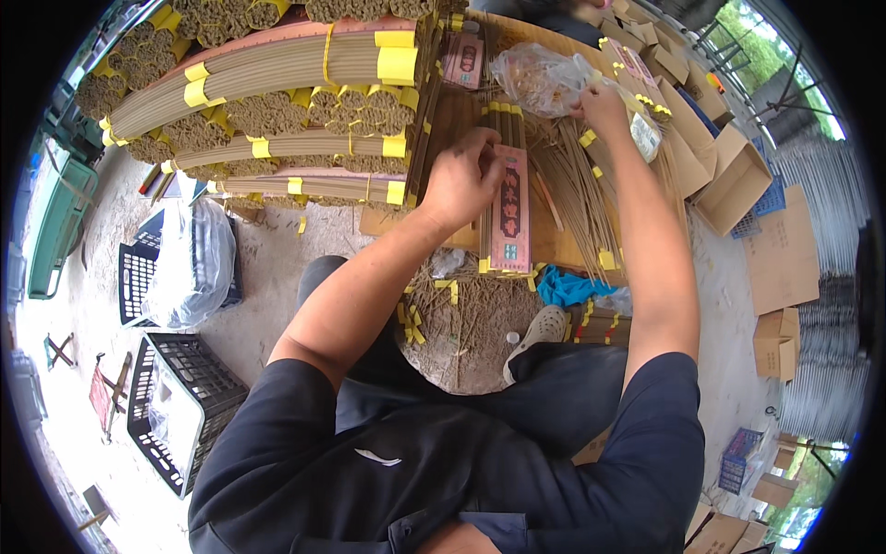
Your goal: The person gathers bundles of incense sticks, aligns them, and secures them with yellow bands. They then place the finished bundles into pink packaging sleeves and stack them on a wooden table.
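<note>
On the wooden worktable, a bundle of thin brown incense sticks [504, 119] with yellow paper bands carries a pink printed paper label [510, 217] on top. My left hand [464, 177] is at the label's upper left edge, fingers curled and pinched against it; the fingertips are partly hidden. Farther right, my right hand [604, 109] has its fingers closed at the edge of a clear plastic bag [540, 78] with small yellowish-brown bits inside. Loose incense sticks [572, 189] lie fanned out between the labelled bundle and my right forearm.
Banded incense bundles [277, 74] are stacked high at left. Blue cloth [565, 286] hangs by the table's near edge, above more bundles. Black plastic crates [185, 406] stand on the floor at left. Open cardboard boxes [729, 180] line the right. Another person sits at the far side.
</note>
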The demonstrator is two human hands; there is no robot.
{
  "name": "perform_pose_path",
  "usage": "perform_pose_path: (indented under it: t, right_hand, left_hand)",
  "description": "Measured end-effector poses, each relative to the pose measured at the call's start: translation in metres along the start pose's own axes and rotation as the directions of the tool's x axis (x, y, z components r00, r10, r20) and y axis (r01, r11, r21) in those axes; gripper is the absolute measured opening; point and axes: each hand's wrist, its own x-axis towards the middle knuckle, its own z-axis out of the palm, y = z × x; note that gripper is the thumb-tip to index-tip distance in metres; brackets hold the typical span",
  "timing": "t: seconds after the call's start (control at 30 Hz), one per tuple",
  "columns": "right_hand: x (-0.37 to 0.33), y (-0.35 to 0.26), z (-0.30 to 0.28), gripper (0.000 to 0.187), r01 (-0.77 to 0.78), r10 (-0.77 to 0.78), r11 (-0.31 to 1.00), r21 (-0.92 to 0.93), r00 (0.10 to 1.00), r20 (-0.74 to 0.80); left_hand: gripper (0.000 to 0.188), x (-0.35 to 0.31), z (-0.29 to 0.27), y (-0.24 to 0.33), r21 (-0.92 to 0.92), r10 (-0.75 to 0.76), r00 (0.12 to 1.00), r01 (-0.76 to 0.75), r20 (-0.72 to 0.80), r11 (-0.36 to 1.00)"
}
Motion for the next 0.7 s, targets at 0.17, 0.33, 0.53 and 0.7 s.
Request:
perform_pose_path:
  t: [0.17, 0.33, 0.53, 0.7]
  right_hand:
    - [-0.100, -0.068, 0.006, 0.014, 0.116, -0.146, 0.981, 0.157, 0.971, 0.190]
    - [-0.216, -0.077, 0.012, 0.013, -0.041, -0.099, 0.918, 0.393, 0.939, 0.328]
    - [-0.272, -0.077, 0.016, 0.009, 0.037, -0.067, 0.903, 0.428, 0.996, 0.056]
    - [-0.315, -0.047, 0.011, 0.021, -0.079, 0.086, 0.993, 0.083, 0.992, -0.088]
  left_hand:
    - [0.047, 0.006, -0.005, 0.008, -0.304, -0.110, 0.985, 0.148, 0.136, 0.941]
    - [0.035, -0.004, 0.000, 0.028, -0.677, 0.006, 0.854, 0.409, 0.521, 0.612]
    - [0.004, -0.042, -0.005, 0.043, -0.444, -0.214, 0.772, 0.541, 0.598, 0.714]
    - [0.010, -0.066, -0.027, 0.072, -0.751, 0.030, 0.787, 0.575, 0.616, 0.324]
